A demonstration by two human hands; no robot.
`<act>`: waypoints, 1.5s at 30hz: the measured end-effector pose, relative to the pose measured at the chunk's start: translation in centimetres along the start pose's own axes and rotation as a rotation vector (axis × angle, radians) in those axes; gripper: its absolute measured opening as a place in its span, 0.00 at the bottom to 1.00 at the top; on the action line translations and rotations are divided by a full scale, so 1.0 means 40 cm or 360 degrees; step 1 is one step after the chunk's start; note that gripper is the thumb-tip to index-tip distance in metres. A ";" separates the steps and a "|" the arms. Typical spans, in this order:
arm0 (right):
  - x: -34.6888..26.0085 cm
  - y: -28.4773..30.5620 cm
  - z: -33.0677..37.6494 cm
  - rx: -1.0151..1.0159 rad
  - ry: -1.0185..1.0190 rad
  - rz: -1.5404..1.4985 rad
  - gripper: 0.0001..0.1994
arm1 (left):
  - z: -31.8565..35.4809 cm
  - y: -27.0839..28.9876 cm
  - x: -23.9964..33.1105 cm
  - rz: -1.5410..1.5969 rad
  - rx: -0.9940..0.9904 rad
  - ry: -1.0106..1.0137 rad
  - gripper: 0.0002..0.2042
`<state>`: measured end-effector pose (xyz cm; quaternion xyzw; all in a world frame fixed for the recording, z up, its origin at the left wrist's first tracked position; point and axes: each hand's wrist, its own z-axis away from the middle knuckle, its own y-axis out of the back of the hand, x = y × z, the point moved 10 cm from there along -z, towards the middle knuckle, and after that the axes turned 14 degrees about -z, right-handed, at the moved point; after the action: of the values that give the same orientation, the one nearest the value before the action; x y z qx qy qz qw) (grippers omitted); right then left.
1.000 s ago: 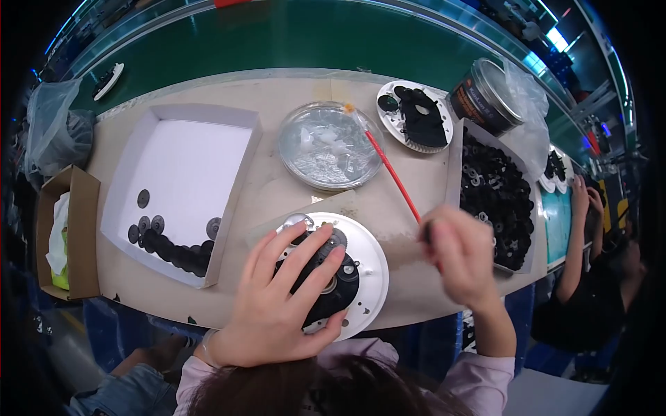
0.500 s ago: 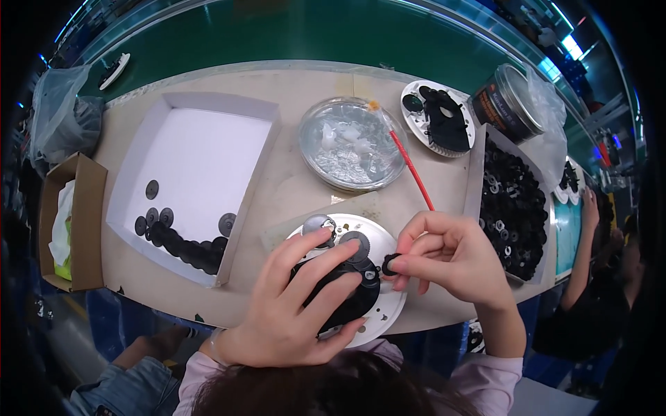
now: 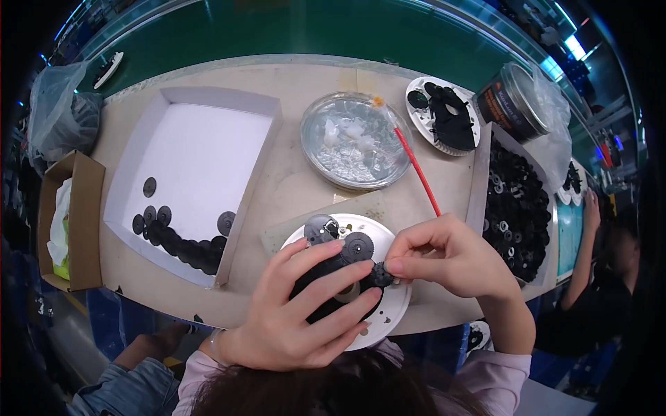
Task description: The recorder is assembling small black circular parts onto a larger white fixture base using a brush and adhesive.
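A white round base (image 3: 395, 309) carrying a black mechanism lies at the near edge of the table. My left hand (image 3: 305, 305) rests over it with its fingers spread across the black part. Above those fingertips, a dark grey toothed gear (image 3: 359, 247) and another round grey part (image 3: 320, 229) show on the base. At the right side of the mechanism, my right hand (image 3: 451, 258) pinches a small black gear (image 3: 380, 274) between thumb and forefinger. The gear meets the mechanism there; whether it is seated I cannot tell. My left hand hides much of the mechanism.
At left stands a white tray (image 3: 208, 132) with several black gears. A clear round dish (image 3: 354, 142) of whitish grease has a red-handled brush (image 3: 418, 173) on its rim. Another white assembly (image 3: 444, 114), a tin (image 3: 510, 104) and a box of black parts (image 3: 515, 215) stand right; a co-worker's arm (image 3: 586, 243) is beyond.
My right hand has brought the small black gear down and left onto the mechanism's right side. My left fingers have shifted slightly to the right and down, uncovering more of the grey parts.
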<state>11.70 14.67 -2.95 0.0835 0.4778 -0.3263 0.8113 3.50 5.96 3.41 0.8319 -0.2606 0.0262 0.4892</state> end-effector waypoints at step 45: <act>-0.096 0.427 0.291 0.1941 0.0697 0.1478 0.11 | -0.007 -0.022 0.019 -0.0111 -0.0161 -0.0067 0.15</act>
<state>29.21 24.38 3.40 0.7655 0.2799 -0.1349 0.5634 4.60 6.22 3.08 0.8151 -0.2428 -0.0215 0.5256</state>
